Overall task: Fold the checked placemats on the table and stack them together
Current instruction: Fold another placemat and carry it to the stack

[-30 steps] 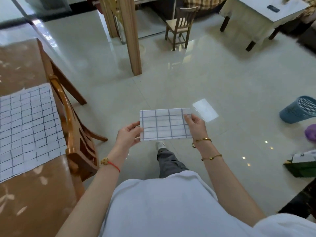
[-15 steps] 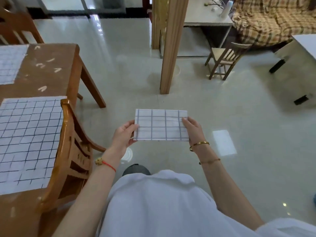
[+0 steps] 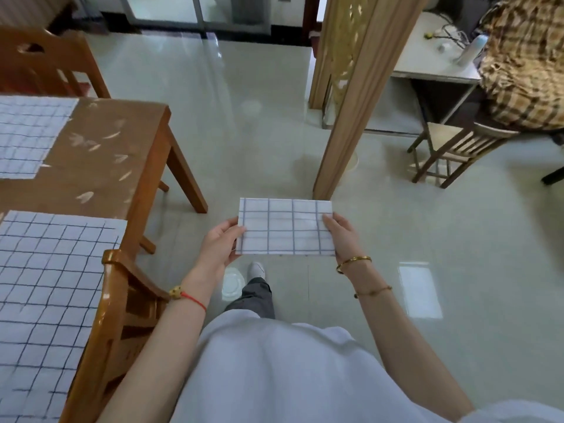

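Pinching folded placemat (image 3: 283,230) at both ends, left hand (image 3: 221,248) and right hand (image 3: 343,239) grips. Not yet folded, flat on counter (image 3: 100,166): near placemat (image 3: 45,285), far placemat (image 3: 27,135).

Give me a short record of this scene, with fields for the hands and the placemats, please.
held: folded placemat, in the air over the floor
left hand: pinches its left edge
right hand: pinches its right edge
table: bears near placemat and far placemat, both flat, unfolded
near chair: beside the near placemat
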{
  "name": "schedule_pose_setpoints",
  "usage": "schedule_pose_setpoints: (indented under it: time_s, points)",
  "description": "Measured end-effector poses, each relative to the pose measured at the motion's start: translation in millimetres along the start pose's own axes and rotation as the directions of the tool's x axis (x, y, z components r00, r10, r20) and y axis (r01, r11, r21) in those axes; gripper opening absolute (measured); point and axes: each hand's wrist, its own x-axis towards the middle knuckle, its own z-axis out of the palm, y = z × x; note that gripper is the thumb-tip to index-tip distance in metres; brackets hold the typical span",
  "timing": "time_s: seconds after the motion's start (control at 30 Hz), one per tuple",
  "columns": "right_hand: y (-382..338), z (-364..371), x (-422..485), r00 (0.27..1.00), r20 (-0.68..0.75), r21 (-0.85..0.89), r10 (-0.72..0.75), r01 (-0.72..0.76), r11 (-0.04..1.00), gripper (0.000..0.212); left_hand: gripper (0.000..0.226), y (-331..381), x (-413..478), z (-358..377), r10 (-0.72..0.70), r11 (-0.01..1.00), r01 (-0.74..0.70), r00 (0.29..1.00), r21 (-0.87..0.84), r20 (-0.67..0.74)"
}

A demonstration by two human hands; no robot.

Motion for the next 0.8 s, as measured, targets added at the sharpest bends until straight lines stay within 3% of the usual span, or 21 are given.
schedule_pose_setpoints:
  time_s: [0.1,0.17,0.23,0.33,0.63,0.8]
  points:
    - [-29,22,60,1.000,0.030,-0.038,-0.007,0.008,0.999,0.059,0.018,39,50,0,0.002,1.000,-0.003,1.000,-0.015,-0.027]
    - [-48,39,104,0.998,0.048,-0.013,-0.027,0.028,1.000,0.070,0.019,69,86,-2,0.021,1.000,-0.021,0.999,-0.005,-0.032]
    - [-75,55,134,0.999,0.043,0.001,-0.012,0.012,1.000,0.058,0.019,97,120,-2,0.030,0.999,-0.029,0.998,0.014,-0.048]
    - [-106,74,173,0.997,0.079,0.038,-0.008,0.005,0.999,0.020,0.021,134,162,-2,0.041,0.999,-0.040,0.998,0.017,-0.057]
    - [-165,111,310,0.997,0.052,0.072,0.054,-0.058,0.996,0.016,0.030,207,285,12,-0.006,1.000,0.006,0.999,-0.008,-0.051]
    - [-210,133,405,0.994,0.110,0.057,0.019,-0.026,0.998,0.018,0.019,252,366,28,0.004,0.998,-0.009,0.996,-0.056,-0.094]
